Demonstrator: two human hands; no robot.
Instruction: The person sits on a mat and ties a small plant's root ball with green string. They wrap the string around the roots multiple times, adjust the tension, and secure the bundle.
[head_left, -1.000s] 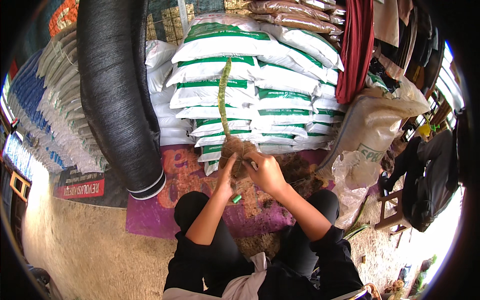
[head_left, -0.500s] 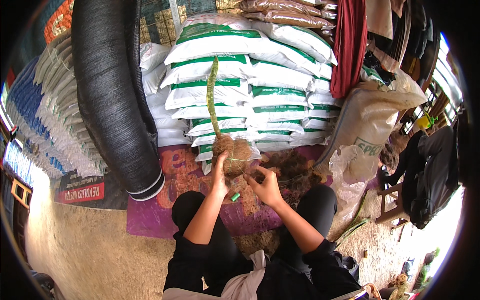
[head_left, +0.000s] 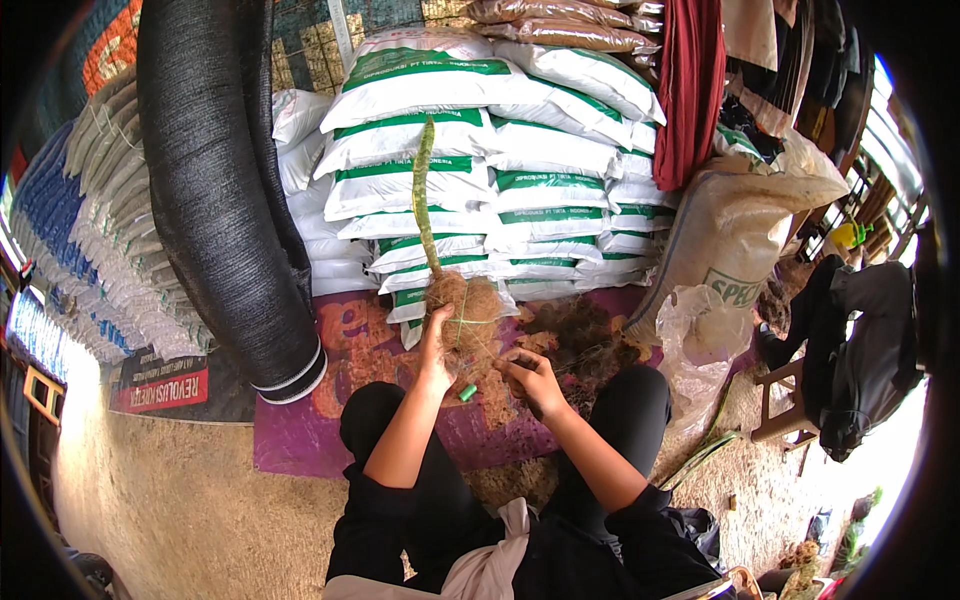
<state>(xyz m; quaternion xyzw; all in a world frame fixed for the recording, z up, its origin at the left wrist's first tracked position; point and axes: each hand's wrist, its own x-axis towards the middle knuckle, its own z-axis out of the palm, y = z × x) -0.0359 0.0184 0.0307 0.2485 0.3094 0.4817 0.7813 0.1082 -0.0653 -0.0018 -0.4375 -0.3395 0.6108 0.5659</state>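
My left hand point(head_left: 437, 349) grips a round ball of brown coconut fibre point(head_left: 478, 305) from its left side. One long mottled green leaf point(head_left: 424, 200) rises upright from the ball. Thin green string point(head_left: 461, 318) crosses the fibre in more than one direction. To the right and a little lower, my right hand point(head_left: 530, 382) pinches a strand of this string, drawn out from the ball. A small green spool point(head_left: 467, 393) lies below the ball, between my hands.
White-and-green sacks point(head_left: 420, 85) are stacked ahead. A black netting roll point(head_left: 215, 200) stands at left. Loose dark fibre point(head_left: 585, 345) lies on the purple sheet point(head_left: 290, 435). At right are a big beige sack point(head_left: 715, 240), a clear plastic bag point(head_left: 690, 345) and a stool point(head_left: 780, 405).
My right hand has moved slightly right and down, away from the fibre ball, with the string stretched between them. My left hand keeps its grip on the ball.
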